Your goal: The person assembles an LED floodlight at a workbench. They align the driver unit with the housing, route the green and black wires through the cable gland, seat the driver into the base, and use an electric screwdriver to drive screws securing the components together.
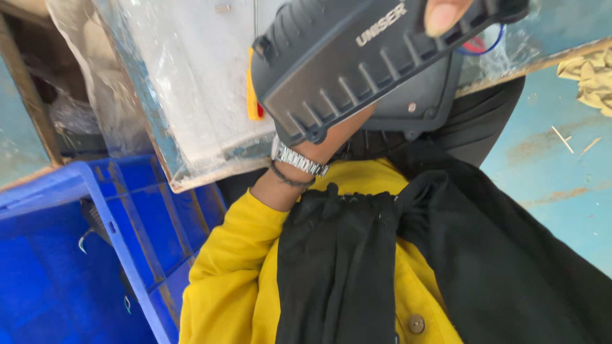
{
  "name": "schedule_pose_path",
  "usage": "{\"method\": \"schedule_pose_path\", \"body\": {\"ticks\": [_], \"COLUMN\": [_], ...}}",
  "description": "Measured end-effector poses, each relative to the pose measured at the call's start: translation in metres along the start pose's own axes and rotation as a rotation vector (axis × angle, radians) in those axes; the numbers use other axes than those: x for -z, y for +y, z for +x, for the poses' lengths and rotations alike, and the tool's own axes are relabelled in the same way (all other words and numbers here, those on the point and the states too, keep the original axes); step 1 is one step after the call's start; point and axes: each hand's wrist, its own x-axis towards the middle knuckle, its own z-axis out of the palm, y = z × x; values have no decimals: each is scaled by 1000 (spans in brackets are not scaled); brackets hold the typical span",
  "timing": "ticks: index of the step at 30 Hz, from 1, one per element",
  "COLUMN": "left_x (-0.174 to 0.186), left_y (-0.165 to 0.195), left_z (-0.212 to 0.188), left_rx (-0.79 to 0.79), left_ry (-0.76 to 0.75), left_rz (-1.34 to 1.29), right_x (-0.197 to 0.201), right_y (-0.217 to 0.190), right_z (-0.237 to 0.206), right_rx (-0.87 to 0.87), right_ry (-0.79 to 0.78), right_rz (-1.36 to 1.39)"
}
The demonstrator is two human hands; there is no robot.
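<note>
My left hand (338, 137) reaches up from a yellow sleeve (236, 267), with a metal watch (299, 159) and a thin dark band on the wrist. It grips a dark grey ribbed plastic casing (357, 64) from below and holds it tilted in front of me. Most of the hand is hidden under the casing. A fingertip (443, 14) presses on the casing's top edge; it seems to belong to the same hand. An orange part (254, 95) sticks out at the casing's left side, and red and blue wires (478, 44) show at its right. My right hand is out of view.
A worn white and blue table top (191, 83) under clear film lies behind the casing. A blue plastic crate (76, 255) stands at the lower left. Black cloth (484, 255) hangs over my yellow shirt. A crumpled rag (590, 76) lies on the blue floor (561, 191).
</note>
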Motion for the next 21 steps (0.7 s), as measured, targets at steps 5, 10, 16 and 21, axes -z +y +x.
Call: {"method": "schedule_pose_path", "body": {"ticks": [5, 10, 16, 21], "left_x": [4, 22, 44, 54], "left_y": [2, 12, 14, 15], "left_z": [30, 52, 57, 72], "left_rx": [-19, 103, 249, 130], "left_ry": [-3, -79, -206, -84], "left_rz": [-4, -156, -158, -1], "right_x": [60, 75, 76, 94], "right_y": [-2, 10, 24, 36], "right_z": [-11, -16, 3, 11], "right_rx": [-27, 20, -222, -283], "right_ry": [-93, -155, -155, -120], "right_rz": [125, 179, 367, 772]}}
